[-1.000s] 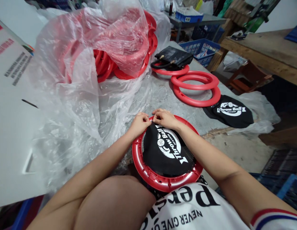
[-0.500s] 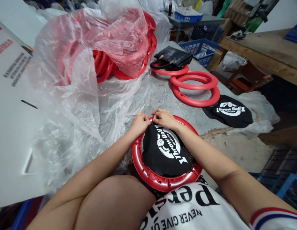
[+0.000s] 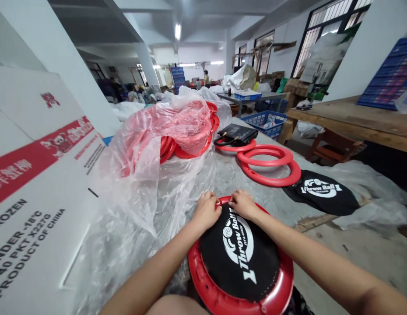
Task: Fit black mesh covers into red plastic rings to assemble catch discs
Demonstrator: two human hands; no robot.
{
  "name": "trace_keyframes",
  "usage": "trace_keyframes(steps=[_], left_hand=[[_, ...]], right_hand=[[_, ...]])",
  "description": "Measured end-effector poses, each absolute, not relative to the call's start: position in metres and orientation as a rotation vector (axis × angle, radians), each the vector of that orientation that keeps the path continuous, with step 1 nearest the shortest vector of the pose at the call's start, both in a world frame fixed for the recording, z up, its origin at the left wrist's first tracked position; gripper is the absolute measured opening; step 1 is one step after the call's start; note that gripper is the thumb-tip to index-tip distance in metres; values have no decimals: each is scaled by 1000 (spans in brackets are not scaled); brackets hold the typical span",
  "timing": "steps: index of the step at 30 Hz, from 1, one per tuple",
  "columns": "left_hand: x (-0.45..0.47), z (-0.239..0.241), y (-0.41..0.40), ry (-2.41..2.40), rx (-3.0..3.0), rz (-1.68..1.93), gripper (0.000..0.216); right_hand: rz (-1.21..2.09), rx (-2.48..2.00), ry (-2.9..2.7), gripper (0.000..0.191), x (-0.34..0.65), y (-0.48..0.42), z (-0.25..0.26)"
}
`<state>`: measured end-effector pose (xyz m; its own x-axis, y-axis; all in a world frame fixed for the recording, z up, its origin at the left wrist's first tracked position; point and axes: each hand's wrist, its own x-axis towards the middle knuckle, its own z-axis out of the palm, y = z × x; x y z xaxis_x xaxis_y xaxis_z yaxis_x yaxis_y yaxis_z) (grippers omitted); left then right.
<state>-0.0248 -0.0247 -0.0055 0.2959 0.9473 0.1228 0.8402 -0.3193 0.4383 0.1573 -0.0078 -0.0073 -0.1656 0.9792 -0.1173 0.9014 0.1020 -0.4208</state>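
A red plastic ring [image 3: 203, 280] lies tilted against my lap and the table's near edge. Inside it is a round black mesh cloth [image 3: 219, 262] printed "Throw Ball" in white. At the ring's far rim my left hand [image 3: 207, 211] has its fingers curled over the cloth's edge and the rim. Just right of it, my right hand [image 3: 244, 204] pinches the cloth's edge at the same rim. A short stretch of red rim shows between the two hands. Fingertips of both are partly hidden.
Clear plastic sheeting [image 3: 138, 192] covers several red rings [image 3: 167, 148] at left. Loose red rings [image 3: 290, 175], a black handbag [image 3: 238, 133] and another printed black cloth [image 3: 321, 192] lie on the right. A white carton [image 3: 33, 183] stands at left; a blue crate [image 3: 265, 122] is beyond.
My view has tipped up, showing more of the room. My hands have moved a little apart along the rim, and the cloth lies flatter across the ring.
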Motion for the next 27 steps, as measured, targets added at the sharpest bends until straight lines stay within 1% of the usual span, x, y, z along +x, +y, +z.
trace_keyframes(steps=[3, 7, 10, 12, 15, 20, 27], left_hand=[[-15, 1, -32, 1623, 2453, 352, 22], [-3, -2, -30, 1566, 2505, 286, 23], [4, -9, -23, 1576, 2438, 359, 16], [5, -15, -19, 1598, 2345, 456, 12], [3, -22, -18, 1561, 2240, 599, 14], [0, -26, -22, 1503, 2204, 740, 16], [3, -26, -22, 1567, 2229, 724, 17]], right_hand=[[594, -2077, -1985, 21, 170, -22, -10], [594, -2074, -1938, 30, 180, -39, -17], [611, -2048, -1942, 36, 180, -44, -18], [619, -2032, -1942, 37, 178, -45, -17], [565, -1991, -1955, 37, 176, -46, -17], [497, -1924, -2008, 39, 177, -48, -23], [380, -1881, -2116, 37, 180, -39, -30]])
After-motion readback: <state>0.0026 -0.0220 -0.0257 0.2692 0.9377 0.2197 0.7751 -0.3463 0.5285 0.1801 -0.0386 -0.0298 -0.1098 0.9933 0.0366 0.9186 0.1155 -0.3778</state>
